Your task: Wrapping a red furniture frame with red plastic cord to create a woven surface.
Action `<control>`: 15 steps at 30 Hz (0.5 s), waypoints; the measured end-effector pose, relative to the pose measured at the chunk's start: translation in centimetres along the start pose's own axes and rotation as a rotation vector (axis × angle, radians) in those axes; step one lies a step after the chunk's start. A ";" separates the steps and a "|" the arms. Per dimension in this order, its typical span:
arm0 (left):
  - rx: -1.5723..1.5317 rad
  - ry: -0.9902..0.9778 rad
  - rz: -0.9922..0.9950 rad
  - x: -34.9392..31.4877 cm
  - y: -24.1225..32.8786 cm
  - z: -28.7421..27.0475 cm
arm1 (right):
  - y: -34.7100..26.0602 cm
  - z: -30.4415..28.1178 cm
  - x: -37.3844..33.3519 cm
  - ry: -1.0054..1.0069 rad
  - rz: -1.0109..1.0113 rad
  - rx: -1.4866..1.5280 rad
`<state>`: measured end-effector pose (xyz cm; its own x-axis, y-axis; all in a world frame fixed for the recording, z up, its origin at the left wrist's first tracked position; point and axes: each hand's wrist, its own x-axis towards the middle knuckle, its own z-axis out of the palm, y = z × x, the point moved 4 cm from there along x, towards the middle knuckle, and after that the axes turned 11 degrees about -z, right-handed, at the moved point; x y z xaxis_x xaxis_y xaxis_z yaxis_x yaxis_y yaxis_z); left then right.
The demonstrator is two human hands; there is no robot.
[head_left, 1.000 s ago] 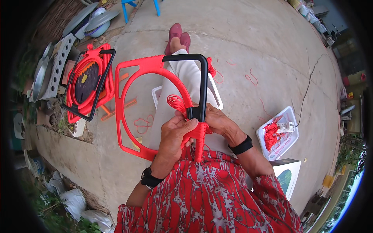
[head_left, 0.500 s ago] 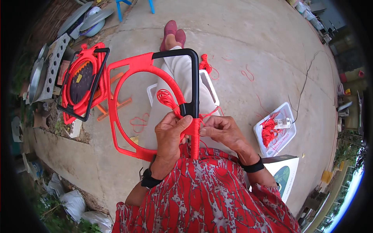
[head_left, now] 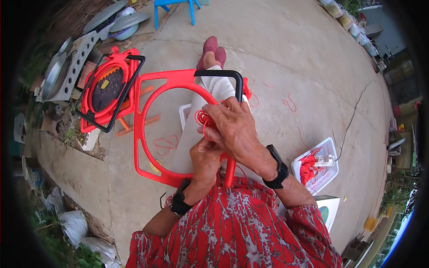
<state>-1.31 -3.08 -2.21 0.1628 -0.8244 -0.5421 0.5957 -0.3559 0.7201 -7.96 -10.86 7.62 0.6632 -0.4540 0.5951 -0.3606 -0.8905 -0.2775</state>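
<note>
A squarish black frame [head_left: 219,73] with a round inner ring lies across my lap, mostly wrapped in red cord; its upper right corner is bare black. My left hand [head_left: 204,161] is closed at the ring's lower right side, its fingertips partly hidden beneath my other hand. My right hand [head_left: 239,129] reaches over the frame's right bar, with fingers and thumb closed around a looped bundle of red cord [head_left: 204,119] inside the ring. Below the hands, the wrapped lower end of the right bar [head_left: 229,173] shows.
Left stand more red-wrapped frames [head_left: 109,96] on an orange stand [head_left: 138,126]. A white basket [head_left: 327,176] with red cord and a power strip sits at right, near a white box [head_left: 328,210]. A blue stool [head_left: 174,9] stands ahead. Cord scraps [head_left: 289,103] lie on the concrete.
My right hand has moved from the right side of the bar over it to the cord bundle inside the ring. My left hand stays at the frame. The whole view has shifted slightly.
</note>
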 end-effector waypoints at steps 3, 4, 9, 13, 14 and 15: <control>-0.036 0.028 0.050 -0.3 0.5 0.5 | 0.0 1.4 -0.5 -0.105 0.000 -0.040; -0.037 0.030 0.050 -0.3 0.5 0.5 | 0.3 1.6 -0.6 -0.099 -0.004 -0.037; -0.135 0.118 0.061 -0.3 0.9 0.5 | 0.7 1.7 -1.1 0.039 0.021 0.219; -0.079 0.093 -0.028 -0.2 0.6 0.0 | 1.6 0.6 -1.8 0.275 0.336 0.468; -0.077 0.114 -0.049 -0.1 0.7 -0.1 | 2.4 1.0 -2.4 0.328 0.394 0.538; -0.075 0.134 -0.070 0.0 0.7 -0.1 | 2.5 0.9 -2.4 0.329 0.400 0.538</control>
<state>-0.82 -3.27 -1.70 0.2190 -0.7308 -0.6466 0.6655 -0.3727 0.6467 -9.87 -12.03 4.84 0.2880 -0.7888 0.5429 -0.1065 -0.5898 -0.8005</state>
